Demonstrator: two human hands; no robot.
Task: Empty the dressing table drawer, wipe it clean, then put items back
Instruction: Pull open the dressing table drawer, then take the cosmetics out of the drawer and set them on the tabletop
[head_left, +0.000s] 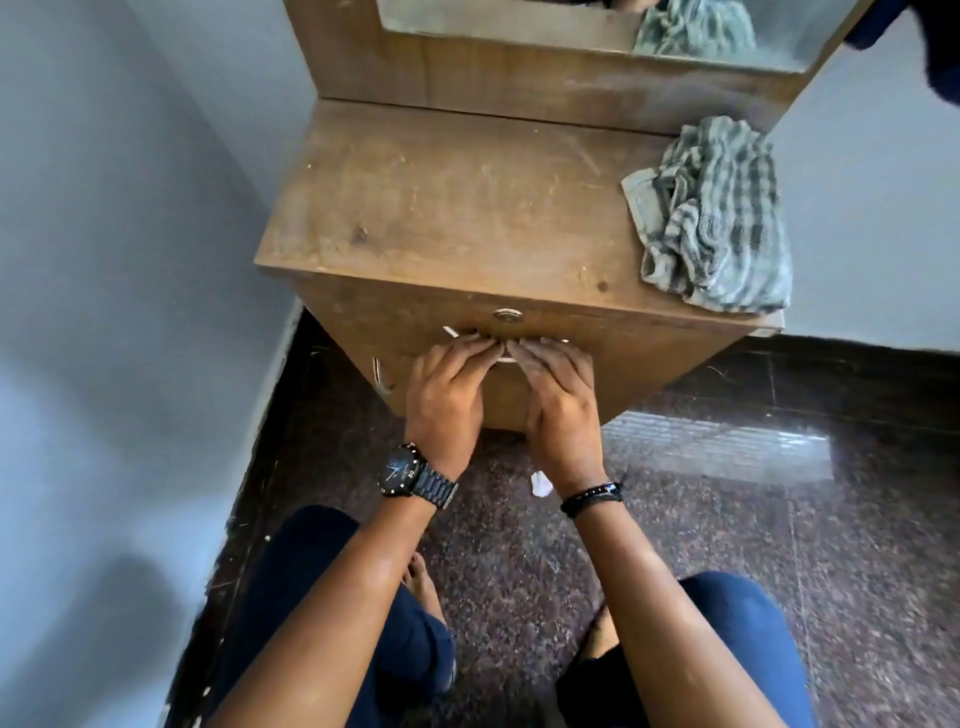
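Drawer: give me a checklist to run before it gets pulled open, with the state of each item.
1. Both hands on the handle: ok; left hand and right hand have fingers curled over it.
2. Drawer shut: ok, its front sits flush.
3. Lock released: cannot tell.
4. Cloth ready: ok, it lies on the tabletop, at its right.
5. Space on the tabletop for items: ok, its left and middle are bare.
6. Floor in front: not ok, a white scrap lies there.

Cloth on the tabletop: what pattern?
The cloth has grey-green and white checks, seen in the head view.
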